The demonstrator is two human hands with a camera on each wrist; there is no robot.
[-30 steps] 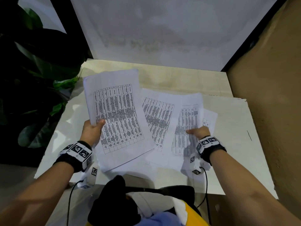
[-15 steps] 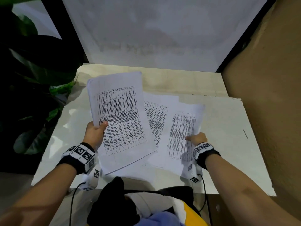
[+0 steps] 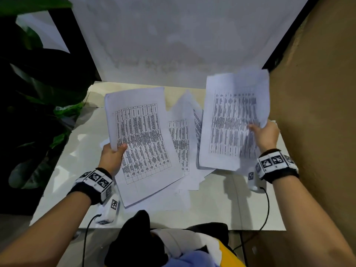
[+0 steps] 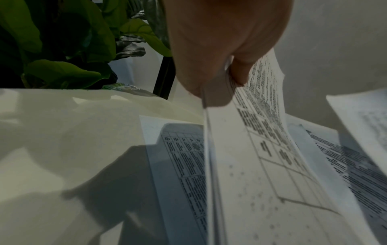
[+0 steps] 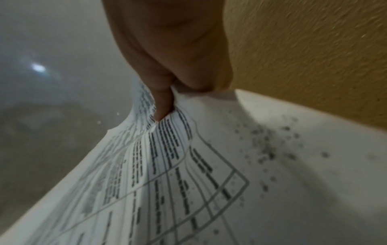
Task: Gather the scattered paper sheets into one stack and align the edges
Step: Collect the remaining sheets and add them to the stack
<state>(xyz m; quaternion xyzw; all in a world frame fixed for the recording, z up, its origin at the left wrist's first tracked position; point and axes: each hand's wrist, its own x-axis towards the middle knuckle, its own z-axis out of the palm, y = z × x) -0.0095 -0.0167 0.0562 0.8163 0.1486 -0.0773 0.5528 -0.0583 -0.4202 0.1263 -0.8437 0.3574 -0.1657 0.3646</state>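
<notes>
Above the table (image 3: 221, 209), the left hand (image 3: 111, 158) pinches one sheaf (image 3: 140, 143) and the right hand (image 3: 266, 134) another (image 3: 231, 122), long edges roughly parallel, loose sheets (image 3: 183, 139) lying between them, below.

A pale table (image 3: 221, 205) — printed sheets (image 3: 180, 143) lie overlapped and askew across its middle.

My head camera looks steeply down over the table (image 3: 221, 209) from above; each wrist camera peers close along its palm, sharing the printed sheets (image 3: 179, 143) lying mid-table.
</notes>
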